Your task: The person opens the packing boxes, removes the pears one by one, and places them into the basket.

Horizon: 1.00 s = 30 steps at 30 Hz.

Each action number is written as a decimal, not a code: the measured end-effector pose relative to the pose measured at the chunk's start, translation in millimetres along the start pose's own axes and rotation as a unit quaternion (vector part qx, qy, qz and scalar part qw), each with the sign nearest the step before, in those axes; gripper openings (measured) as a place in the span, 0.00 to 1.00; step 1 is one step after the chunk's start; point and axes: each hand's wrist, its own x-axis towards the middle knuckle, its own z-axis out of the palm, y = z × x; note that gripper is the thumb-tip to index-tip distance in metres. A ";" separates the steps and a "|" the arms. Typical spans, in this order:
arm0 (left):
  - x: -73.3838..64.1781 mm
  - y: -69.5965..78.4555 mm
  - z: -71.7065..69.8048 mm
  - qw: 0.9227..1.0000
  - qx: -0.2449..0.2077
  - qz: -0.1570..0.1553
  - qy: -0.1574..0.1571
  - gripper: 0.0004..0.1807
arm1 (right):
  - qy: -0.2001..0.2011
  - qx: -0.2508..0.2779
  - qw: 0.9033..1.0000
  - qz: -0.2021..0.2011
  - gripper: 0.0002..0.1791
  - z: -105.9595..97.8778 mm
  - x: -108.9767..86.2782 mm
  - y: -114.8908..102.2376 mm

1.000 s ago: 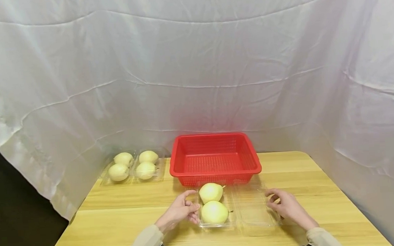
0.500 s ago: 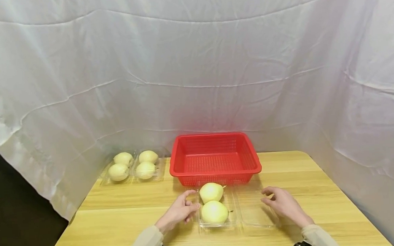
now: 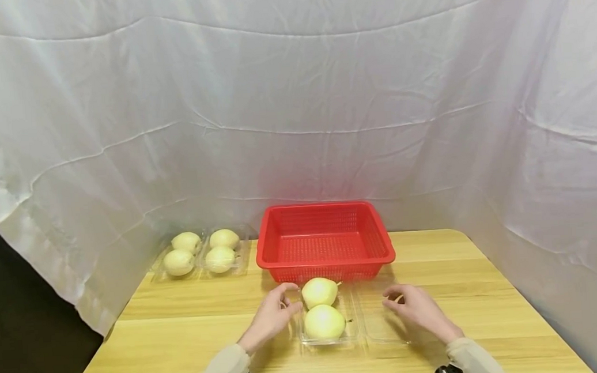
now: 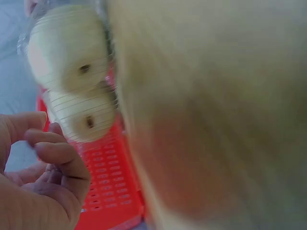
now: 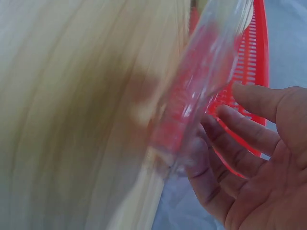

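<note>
A clear plastic clamshell box (image 3: 332,341) stands in front of the red basket, holding two yellow pears (image 3: 325,321). My left hand (image 3: 271,317) stays beside the box's left wall, its fingers loosely bent in the left wrist view; whether a fingertip touches the plastic I cannot tell. On the box's right side its hinged lid (image 5: 189,93) is tilted up off the table. My right hand (image 3: 416,310) has its fingers behind the lid, with the thumb apart from it in the right wrist view. The lid's outline is faint in the head view.
The red perforated basket (image 3: 327,261) stands just behind the box. At the back left are two more clear boxes with pears (image 3: 220,259) inside. White cloth (image 3: 293,112) hangs around the back and sides of the wooden table (image 3: 184,333).
My right hand has moved left, and the lid's outer edge has come up and left with it. The left hand has shifted only slightly; box and pears stay in place.
</note>
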 end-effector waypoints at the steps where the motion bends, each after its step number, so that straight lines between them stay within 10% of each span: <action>1: 1.0 1.5 0.0 1.000 0.008 0.007 0.005 0.19 | 0.001 -0.001 1.000 -0.001 0.10 0.8 0.2 -0.4; 10: -0.8 13.5 5.8 0.995 0.072 0.069 -0.003 0.11 | 0.016 0.013 0.999 0.027 0.10 2.9 3.8 -6.1; 19: -10.5 27.3 19.2 0.964 0.218 0.152 -0.025 0.31 | 0.149 -0.016 0.988 -0.041 0.10 1.6 16.8 -11.5; 30: -10.9 29.4 24.6 0.953 0.263 0.142 -0.049 0.32 | 0.161 -0.105 0.977 -0.092 0.18 -1.8 47.9 -27.7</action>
